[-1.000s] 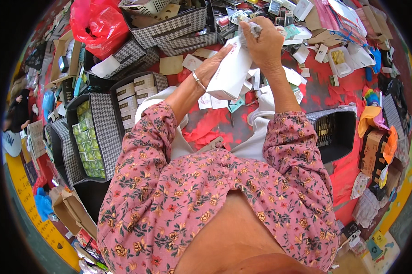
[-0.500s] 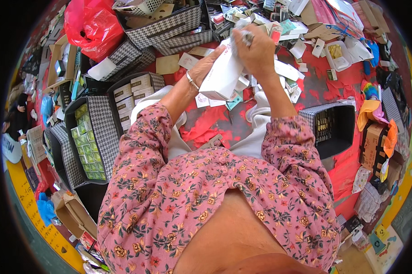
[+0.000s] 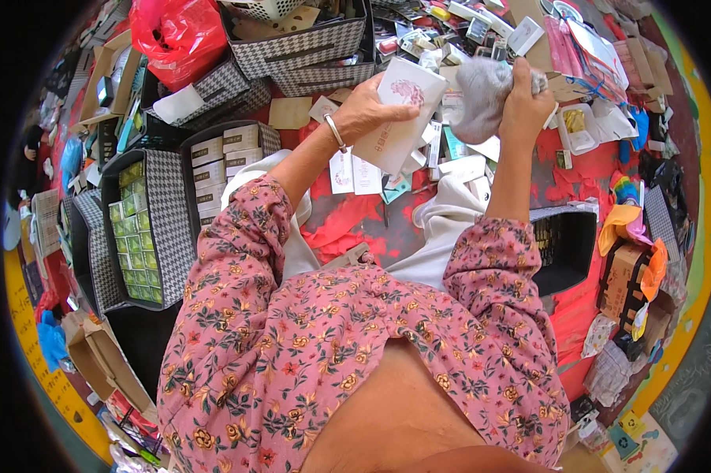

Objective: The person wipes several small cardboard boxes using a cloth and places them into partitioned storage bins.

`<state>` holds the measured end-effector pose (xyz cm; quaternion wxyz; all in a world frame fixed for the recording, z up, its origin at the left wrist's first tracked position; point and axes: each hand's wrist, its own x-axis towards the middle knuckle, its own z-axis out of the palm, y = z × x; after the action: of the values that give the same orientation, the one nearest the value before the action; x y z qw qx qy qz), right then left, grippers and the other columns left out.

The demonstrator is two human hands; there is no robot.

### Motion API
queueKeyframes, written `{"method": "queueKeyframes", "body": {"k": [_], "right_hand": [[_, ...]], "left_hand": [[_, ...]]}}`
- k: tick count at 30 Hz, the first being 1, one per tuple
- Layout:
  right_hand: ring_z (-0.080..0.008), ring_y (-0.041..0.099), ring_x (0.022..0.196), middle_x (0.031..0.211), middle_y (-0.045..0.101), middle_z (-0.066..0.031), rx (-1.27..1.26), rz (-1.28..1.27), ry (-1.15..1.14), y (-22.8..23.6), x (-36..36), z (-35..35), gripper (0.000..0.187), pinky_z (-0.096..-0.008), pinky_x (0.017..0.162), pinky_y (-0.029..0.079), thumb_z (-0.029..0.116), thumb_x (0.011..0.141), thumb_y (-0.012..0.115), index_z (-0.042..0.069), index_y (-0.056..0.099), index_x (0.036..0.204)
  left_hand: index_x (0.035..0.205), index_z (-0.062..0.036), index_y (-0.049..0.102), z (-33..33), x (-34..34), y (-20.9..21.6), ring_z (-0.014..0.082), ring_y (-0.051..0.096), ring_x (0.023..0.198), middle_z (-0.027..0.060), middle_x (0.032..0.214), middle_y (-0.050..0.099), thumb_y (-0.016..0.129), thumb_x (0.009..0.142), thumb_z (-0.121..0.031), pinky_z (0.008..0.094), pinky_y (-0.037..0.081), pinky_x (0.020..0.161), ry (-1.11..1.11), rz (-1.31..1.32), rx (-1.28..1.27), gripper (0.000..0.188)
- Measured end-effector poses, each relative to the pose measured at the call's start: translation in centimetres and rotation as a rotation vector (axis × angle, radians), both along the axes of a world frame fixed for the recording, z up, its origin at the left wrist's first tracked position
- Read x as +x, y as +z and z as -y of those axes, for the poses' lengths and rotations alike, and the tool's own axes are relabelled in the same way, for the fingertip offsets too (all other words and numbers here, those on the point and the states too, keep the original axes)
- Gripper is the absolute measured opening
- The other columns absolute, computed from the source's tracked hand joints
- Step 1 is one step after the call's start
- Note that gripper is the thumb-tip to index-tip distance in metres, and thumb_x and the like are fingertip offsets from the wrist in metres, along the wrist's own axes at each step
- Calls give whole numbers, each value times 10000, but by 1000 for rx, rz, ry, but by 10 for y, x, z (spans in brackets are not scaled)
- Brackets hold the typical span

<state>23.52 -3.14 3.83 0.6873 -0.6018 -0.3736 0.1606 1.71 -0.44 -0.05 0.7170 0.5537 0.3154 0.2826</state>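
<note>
A white box (image 3: 397, 135) with a pink flower print is in my left hand (image 3: 361, 116), the thumb lying across its face. The printed side faces up and the box is tilted. To its right my right hand (image 3: 526, 105) is closed around a crumpled grey cloth (image 3: 480, 93), which is smeared by motion. Cloth and box are apart. Below both hands lie loose white cards (image 3: 354, 175) and small boxes on a red-covered floor.
On the left stand houndstooth bins, one with green packets (image 3: 139, 244), another with white boxes (image 3: 211, 169). A red plastic bag (image 3: 176, 43) sits at the back left. A black-lined bin (image 3: 564, 248) is by my right knee. Small packages (image 3: 426, 31) are heaped ahead.
My right hand has drawn the cloth off the box and moved right. The box has turned in my left hand, so its printed face now shows.
</note>
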Motion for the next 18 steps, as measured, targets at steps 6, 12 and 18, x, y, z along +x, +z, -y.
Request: {"method": "queueKeyframes", "body": {"k": [6, 12, 18], "right_hand": [[-64, 485, 571, 651, 559, 5, -169, 297, 482, 22, -46, -4, 232, -237, 521, 403, 245, 802, 603, 15, 603, 769], [-78, 516, 582, 628, 567, -39, -474, 783, 520, -12, -16, -11, 250, -261, 547, 422, 279, 777, 616, 29, 613, 768], [-147, 502, 536, 592, 545, -46, -669, 242, 310, -20, 10, 3, 351, -279, 501, 397, 392, 736, 627, 44, 639, 783]], "left_hand": [[1037, -14, 505, 6, 0, 0, 159, 578, 796, 80, 894, 588, 762, 576, -292, 288, 469, 725, -13, -250, 533, 596], [1035, 1, 496, 4, -6, -6, 159, 586, 768, 87, 874, 594, 762, 565, -295, 277, 475, 702, 26, -187, 451, 615], [1062, -14, 483, -3, -5, 5, 180, 593, 767, 91, 863, 596, 766, 578, -296, 283, 475, 717, 180, -156, 506, 628]]}}
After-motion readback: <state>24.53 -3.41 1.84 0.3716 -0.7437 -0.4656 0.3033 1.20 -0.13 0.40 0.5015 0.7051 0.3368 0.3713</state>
